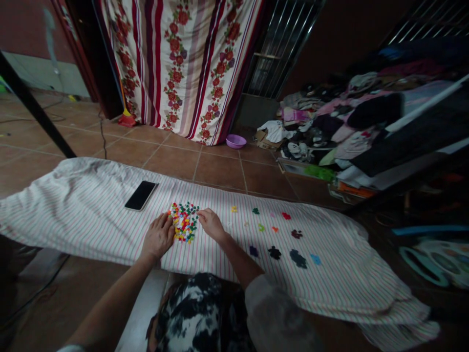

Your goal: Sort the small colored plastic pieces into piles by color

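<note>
A pile of small mixed-colour pieces [184, 224] lies on the striped cloth [216, 195]. My left hand [160, 235] rests flat at the pile's left edge, fingers stretched out. At the pile's right edge is my right hand [210, 223], its fingers pinched together; what they hold, if anything, is too small to make out. To the right, pieces lie in separate small groups by colour, among them red [286, 215], dark green [255, 210], yellow [234, 209], brown [296, 234], black [274, 252], grey-blue [298, 258] and light blue [315, 259].
A phone [141, 195] lies left of the pile on the cloth. Beyond the cloth are a tiled floor, a purple basin [236, 141], a floral curtain [179, 68] and a red broom [127, 119]. Heaped clothes [330, 117] fill the right side.
</note>
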{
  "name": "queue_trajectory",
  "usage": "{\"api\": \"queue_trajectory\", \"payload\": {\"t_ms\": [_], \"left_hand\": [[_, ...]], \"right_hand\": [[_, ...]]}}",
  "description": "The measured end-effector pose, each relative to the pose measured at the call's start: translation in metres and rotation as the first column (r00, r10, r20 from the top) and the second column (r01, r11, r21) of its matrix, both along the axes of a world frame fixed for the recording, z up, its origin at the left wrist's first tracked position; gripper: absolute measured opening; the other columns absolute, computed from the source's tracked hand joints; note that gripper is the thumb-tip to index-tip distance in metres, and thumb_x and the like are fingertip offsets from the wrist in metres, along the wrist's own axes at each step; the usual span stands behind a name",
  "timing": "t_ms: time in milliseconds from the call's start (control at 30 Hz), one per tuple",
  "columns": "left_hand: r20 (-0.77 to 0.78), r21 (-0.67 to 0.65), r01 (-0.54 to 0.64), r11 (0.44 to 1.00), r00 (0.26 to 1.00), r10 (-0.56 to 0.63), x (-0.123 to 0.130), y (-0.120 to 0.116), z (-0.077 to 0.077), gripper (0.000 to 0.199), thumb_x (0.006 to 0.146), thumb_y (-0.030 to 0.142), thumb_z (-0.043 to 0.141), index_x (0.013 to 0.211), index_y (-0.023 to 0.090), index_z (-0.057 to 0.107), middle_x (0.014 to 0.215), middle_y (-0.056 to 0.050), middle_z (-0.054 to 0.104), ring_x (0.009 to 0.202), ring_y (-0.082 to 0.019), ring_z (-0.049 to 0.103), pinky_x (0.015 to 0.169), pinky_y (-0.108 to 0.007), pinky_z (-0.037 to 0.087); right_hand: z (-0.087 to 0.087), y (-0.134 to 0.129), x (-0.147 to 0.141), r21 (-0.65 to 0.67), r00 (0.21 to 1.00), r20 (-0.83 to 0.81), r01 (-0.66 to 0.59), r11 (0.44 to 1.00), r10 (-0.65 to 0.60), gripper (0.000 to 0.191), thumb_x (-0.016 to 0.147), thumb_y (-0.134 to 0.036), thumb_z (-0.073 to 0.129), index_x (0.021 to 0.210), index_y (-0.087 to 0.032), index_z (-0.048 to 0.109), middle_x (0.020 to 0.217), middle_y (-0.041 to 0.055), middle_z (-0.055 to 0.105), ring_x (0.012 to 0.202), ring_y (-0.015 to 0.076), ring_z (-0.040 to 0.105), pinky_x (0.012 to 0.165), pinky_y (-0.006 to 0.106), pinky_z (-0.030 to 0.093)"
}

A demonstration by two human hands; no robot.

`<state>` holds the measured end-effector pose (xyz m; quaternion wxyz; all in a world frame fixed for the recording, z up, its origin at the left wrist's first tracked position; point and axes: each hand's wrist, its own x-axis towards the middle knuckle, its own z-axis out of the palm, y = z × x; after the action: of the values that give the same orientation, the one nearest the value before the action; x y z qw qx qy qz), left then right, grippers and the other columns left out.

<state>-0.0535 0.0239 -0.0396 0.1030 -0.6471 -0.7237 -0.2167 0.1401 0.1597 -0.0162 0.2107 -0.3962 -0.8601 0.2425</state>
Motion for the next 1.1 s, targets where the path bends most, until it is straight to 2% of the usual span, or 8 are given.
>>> {"api": "queue_trajectory", "payload": {"t_ms": [133, 333, 633, 767, 900, 1000, 1100], "left_hand": [[0.005, 0.005, 0.01, 1.0, 1.0, -0.01, 0.0, 0.0, 0.0, 0.043, 0.094, 0.034, 0.034, 0.123, 0.014, 0.059, 0.134, -0.015, 0.056, 0.13, -0.027, 0.047, 0.106, -0.044, 0.042], [-0.001, 0.013, 0.01, 1.0, 1.0, -0.01, 0.0, 0.0, -0.003, 0.043, 0.094, 0.034, 0.034, 0.123, 0.015, 0.058, 0.134, -0.015, 0.057, 0.129, -0.027, 0.048, 0.106, -0.044, 0.042], [0.022, 0.016, 0.061, 0.998, 0.998, -0.061, -0.002, 0.0, -0.004, 0.039, 0.093, 0.034, 0.035, 0.121, 0.019, 0.058, 0.131, -0.014, 0.059, 0.129, -0.028, 0.048, 0.106, -0.049, 0.041], [0.018, 0.012, 0.041, 0.999, 0.999, -0.041, -0.001, 0.0, -0.004, 0.04, 0.093, 0.035, 0.034, 0.12, 0.017, 0.058, 0.132, -0.015, 0.058, 0.129, -0.028, 0.047, 0.106, -0.047, 0.041], [0.018, 0.0, 0.015, 1.0, 1.0, -0.015, 0.0, 0.0, -0.002, 0.043, 0.093, 0.035, 0.034, 0.123, 0.014, 0.058, 0.134, -0.016, 0.056, 0.129, -0.029, 0.047, 0.106, -0.046, 0.042], [0.017, -0.006, 0.029, 1.0, 0.999, -0.029, 0.0, 0.0, -0.002, 0.042, 0.094, 0.035, 0.034, 0.122, 0.015, 0.058, 0.134, -0.016, 0.057, 0.13, -0.029, 0.047, 0.106, -0.048, 0.041], [0.011, -0.014, 0.046, 0.999, 0.999, -0.046, -0.001, 0.0, -0.002, 0.041, 0.093, 0.035, 0.034, 0.12, 0.017, 0.059, 0.132, -0.015, 0.058, 0.13, -0.029, 0.047, 0.106, -0.049, 0.042]], "right_hand": [[0.004, 0.004, -0.014, -0.009, 0.994, 0.106, -0.011, 1.0, 0.012, 0.031, 0.09, -0.014, 0.05, 0.109, -0.024, 0.072, 0.099, 0.0049, 0.066, 0.095, 0.0157, 0.06, 0.087, 0.025, 0.044], [0.011, 0.004, -0.027, -0.021, 0.966, 0.255, 0.052, 0.998, -0.045, 0.029, 0.091, -0.018, 0.05, 0.11, -0.026, 0.071, 0.102, 0.0045, 0.065, 0.094, 0.0156, 0.06, 0.082, 0.023, 0.041], [0.022, -0.002, -0.04, -0.056, 0.947, 0.308, 0.114, 0.992, -0.092, 0.023, 0.089, -0.019, 0.053, 0.104, -0.025, 0.069, 0.105, 0.0048, 0.065, 0.098, 0.016, 0.059, 0.082, 0.024, 0.041], [0.019, -0.003, -0.038, -0.042, 0.964, 0.244, 0.116, 0.992, -0.102, 0.02, 0.089, -0.021, 0.054, 0.1, -0.024, 0.07, 0.103, 0.0051, 0.065, 0.097, 0.0163, 0.059, 0.083, 0.024, 0.042], [0.01, -0.002, -0.037, -0.049, 0.99, 0.069, 0.13, 0.99, -0.126, 0.02, 0.088, -0.02, 0.052, 0.099, -0.023, 0.069, 0.101, 0.0041, 0.068, 0.094, 0.015, 0.061, 0.084, 0.024, 0.043], [0.003, -0.001, -0.034, -0.134, 0.979, -0.059, 0.184, 0.974, -0.193, 0.02, 0.089, -0.024, 0.052, 0.1, -0.026, 0.069, 0.1, 0.0008, 0.07, 0.09, 0.0139, 0.063, 0.081, 0.023, 0.045], [-0.003, -0.001, -0.028, -0.259, 0.95, -0.132, 0.243, 0.935, -0.283, 0.02, 0.089, -0.031, 0.051, 0.099, -0.027, 0.068, 0.094, -0.001, 0.072, 0.087, 0.0143, 0.064, 0.077, 0.024, 0.047]]}}
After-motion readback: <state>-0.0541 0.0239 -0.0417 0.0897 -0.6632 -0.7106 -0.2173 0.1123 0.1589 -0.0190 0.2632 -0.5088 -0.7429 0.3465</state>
